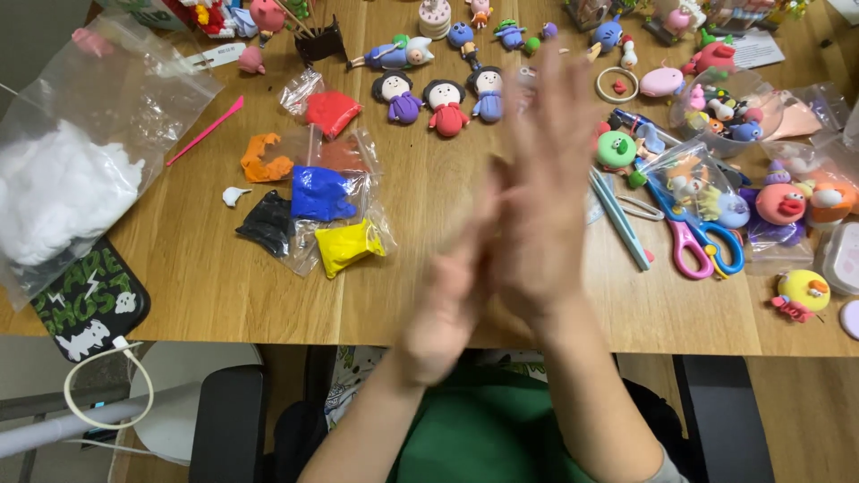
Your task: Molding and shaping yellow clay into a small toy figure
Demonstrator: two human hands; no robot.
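Wooden bench [224, 286] runs under both my arms, its boards crowded with modelling clay and small clay figures.

Far off beyond my left hand [447, 300] lies the big clear bag of white clay [63, 192], the largest thing here, with a black phone case [89, 304] just below it at the bench edge. My left hand is pressed flat, palm to palm, against my right hand [537, 192], fingers stretched out and blurred. Whether anything sits between the palms I cannot tell; nothing shows at their edges.

Left of my hands, near but apart from them, is a cluster of small clay bags: blue clay [320, 192], yellow clay [347, 246], black clay [267, 224], red clay [332, 112], and a loose orange lump [264, 161].

Right of my right hand lie the scissors [693, 237] with pink and blue handles, and pale blue tweezers [619, 219] just beside my wrist. A round green figure [616, 149] sits close to my right fingertips.

Beyond my fingertips stand three little dolls with black hair [445, 103] in a row. A thin pink tool [204, 131] lies well away to the left, and a yellow round figure [803, 291] far right.
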